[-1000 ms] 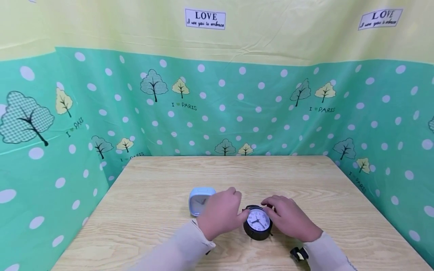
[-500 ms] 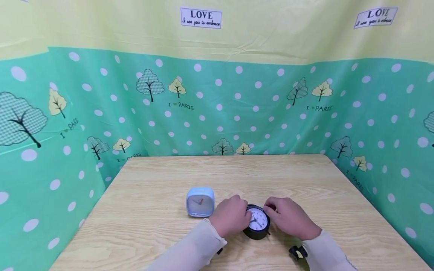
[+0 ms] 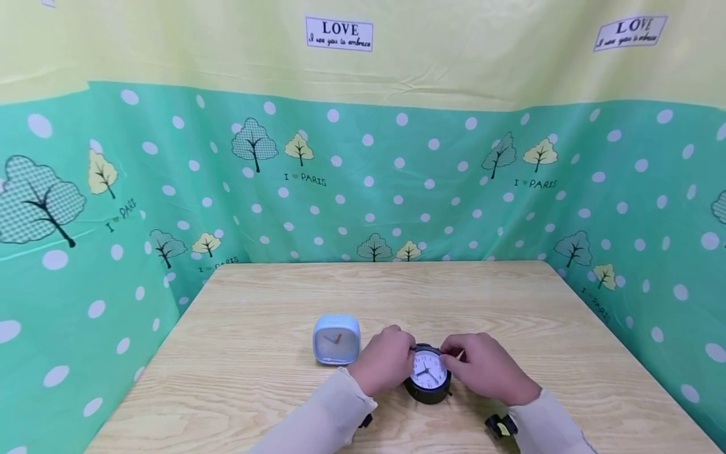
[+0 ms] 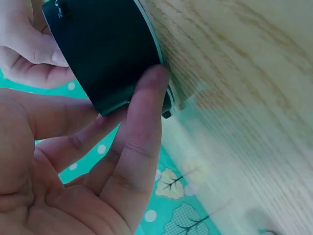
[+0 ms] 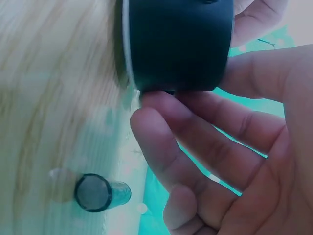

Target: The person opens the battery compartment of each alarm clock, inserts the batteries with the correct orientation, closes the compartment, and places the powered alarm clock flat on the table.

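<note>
A round black alarm clock [image 3: 426, 372] with a white dial leans back on the wooden table, its face turned upward. My left hand [image 3: 386, 359] grips its upper left edge; in the left wrist view, the thumb and a finger [image 4: 142, 122] lie against the black casing. On the opposite side, my right hand [image 3: 482, 366] pinches the upper right edge, thumb at the dial's rim. The right wrist view has its fingers [image 5: 215, 147] bent beneath the dark casing [image 5: 178, 46]. The clock's back is hidden in the head view.
A light blue square clock [image 3: 337, 340] stands upright just left of my left hand. In the right wrist view a small dark-rimmed cylinder [image 5: 93, 192] appears over the wood. The table [image 3: 255, 302] is bordered by a green and yellow printed curtain [image 3: 397, 164].
My left hand has moved right and down, away from the front of the blue clock, onto the black clock's edge. Its thumb has slid off the dial. The right hand has barely shifted.
</note>
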Demonstrator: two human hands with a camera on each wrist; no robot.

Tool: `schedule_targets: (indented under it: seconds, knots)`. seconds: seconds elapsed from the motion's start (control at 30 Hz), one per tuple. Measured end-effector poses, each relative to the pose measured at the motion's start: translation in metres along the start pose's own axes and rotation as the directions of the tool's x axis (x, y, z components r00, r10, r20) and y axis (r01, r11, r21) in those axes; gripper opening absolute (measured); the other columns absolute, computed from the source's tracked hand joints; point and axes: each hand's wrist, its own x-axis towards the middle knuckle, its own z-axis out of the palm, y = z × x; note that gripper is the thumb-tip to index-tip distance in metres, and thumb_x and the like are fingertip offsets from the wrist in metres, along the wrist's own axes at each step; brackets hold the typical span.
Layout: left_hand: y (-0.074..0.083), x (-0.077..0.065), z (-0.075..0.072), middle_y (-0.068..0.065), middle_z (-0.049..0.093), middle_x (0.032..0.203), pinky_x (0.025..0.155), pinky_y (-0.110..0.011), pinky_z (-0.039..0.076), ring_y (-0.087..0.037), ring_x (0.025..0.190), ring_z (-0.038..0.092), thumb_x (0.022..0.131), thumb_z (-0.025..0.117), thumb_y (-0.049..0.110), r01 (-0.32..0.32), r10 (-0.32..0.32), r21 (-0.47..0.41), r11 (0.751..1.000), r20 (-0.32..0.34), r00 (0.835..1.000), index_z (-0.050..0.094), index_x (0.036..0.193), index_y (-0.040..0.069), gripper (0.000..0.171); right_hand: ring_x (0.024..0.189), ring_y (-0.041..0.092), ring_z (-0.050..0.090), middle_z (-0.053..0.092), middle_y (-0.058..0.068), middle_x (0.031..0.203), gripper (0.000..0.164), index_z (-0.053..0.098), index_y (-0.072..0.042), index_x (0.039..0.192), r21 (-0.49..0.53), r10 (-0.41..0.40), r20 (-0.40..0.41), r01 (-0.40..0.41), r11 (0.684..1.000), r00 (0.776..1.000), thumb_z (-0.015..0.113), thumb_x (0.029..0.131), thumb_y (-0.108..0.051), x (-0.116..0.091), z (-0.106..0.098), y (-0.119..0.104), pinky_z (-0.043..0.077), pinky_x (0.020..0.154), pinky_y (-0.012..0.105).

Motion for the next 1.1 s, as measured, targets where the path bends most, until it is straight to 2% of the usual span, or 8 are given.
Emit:
schedule_targets:
  seconds: [0.17,0.33,0.5,0.63,0.73,0.83,1.0,1.1]
  knots:
    - [-0.004,0.001,0.002,0.003,0.052,0.076,0.056,-0.023,0.042,-0.009,0.066,0.048,0.088,0.058,0.014,0.006,-0.007,-0.054,0.998,-0.026,1.000,0.069,0.085,0.011,0.012,0.077,0.004,0.060,0.063,-0.020,0.088,0.006,0.070,-0.034,0.093,0.077,0.014,-0.070,-0.008,0.997,0.997,0.066,0.088,-0.033,0.001,-0.002,0.000,0.048,0.062,0.023]
    - [-0.010,0.000,0.007,0.001,0.055,0.089,0.064,-0.024,0.047,-0.008,0.074,0.053,0.089,0.058,0.016,0.018,-0.027,-0.142,0.990,-0.057,0.998,0.069,0.095,0.010,0.014,0.094,0.005,0.060,0.064,-0.017,0.101,0.011,0.071,-0.035,0.095,0.171,0.029,-0.125,-0.007,0.985,0.992,0.071,0.085,-0.031,0.002,-0.002,-0.001,0.051,0.069,0.024]
    - [-0.015,-0.003,0.007,0.001,0.054,0.096,0.071,-0.027,0.047,-0.009,0.083,0.053,0.093,0.051,0.020,0.036,-0.055,-0.270,0.962,-0.063,0.997,0.059,0.106,0.011,0.018,0.077,0.007,0.065,0.065,-0.012,0.101,0.022,0.069,-0.031,0.100,0.257,0.026,-0.169,0.019,0.966,0.985,0.076,0.079,-0.037,0.000,-0.002,-0.003,0.052,0.065,0.024]
    - [-0.015,-0.005,0.004,-0.005,0.058,0.107,0.081,-0.034,0.048,-0.013,0.095,0.057,0.097,0.044,0.035,0.054,-0.089,-0.377,0.925,-0.076,0.993,0.048,0.121,0.010,0.035,0.073,0.004,0.064,0.066,-0.015,0.093,0.035,0.066,-0.032,0.102,0.228,-0.022,-0.236,0.077,0.971,0.972,0.079,0.073,-0.045,-0.003,-0.003,-0.009,0.052,0.064,0.024]
    - [-0.013,-0.006,0.002,-0.010,0.059,0.118,0.088,-0.038,0.047,-0.016,0.105,0.057,0.097,0.036,0.055,0.070,-0.108,-0.412,0.909,-0.070,0.992,0.045,0.130,0.008,0.058,0.078,0.001,0.062,0.066,-0.018,0.092,0.039,0.066,-0.034,0.103,0.147,-0.113,-0.287,0.160,0.976,0.951,0.081,0.069,-0.047,-0.006,-0.004,-0.013,0.051,0.068,0.025]
    - [-0.012,-0.008,0.000,-0.009,0.059,0.120,0.087,-0.038,0.047,-0.016,0.106,0.057,0.091,0.032,0.069,0.087,-0.117,-0.421,0.903,-0.045,0.992,0.048,0.131,0.008,0.074,0.082,0.000,0.059,0.064,-0.022,0.095,0.041,0.065,-0.035,0.104,0.073,-0.219,-0.309,0.253,0.965,0.926,0.083,0.068,-0.044,-0.008,-0.004,-0.016,0.051,0.071,0.026]
    - [-0.015,-0.012,0.000,-0.006,0.059,0.116,0.077,-0.029,0.049,-0.013,0.095,0.058,0.085,0.038,0.075,0.090,-0.108,-0.429,0.899,-0.020,0.994,0.053,0.128,0.008,0.082,0.086,0.001,0.058,0.062,-0.021,0.100,0.041,0.063,-0.034,0.105,0.011,-0.414,-0.303,0.438,0.899,0.858,0.084,0.069,-0.034,-0.009,-0.002,-0.020,0.052,0.075,0.028]
    - [-0.017,-0.015,0.000,-0.004,0.059,0.110,0.070,-0.025,0.049,-0.011,0.089,0.059,0.084,0.044,0.073,0.073,-0.092,-0.443,0.893,-0.021,0.996,0.057,0.124,0.008,0.078,0.088,0.001,0.057,0.062,-0.020,0.101,0.041,0.063,-0.033,0.105,0.011,-0.493,-0.291,0.519,0.855,0.820,0.084,0.070,-0.033,-0.009,-0.002,-0.023,0.051,0.075,0.027]
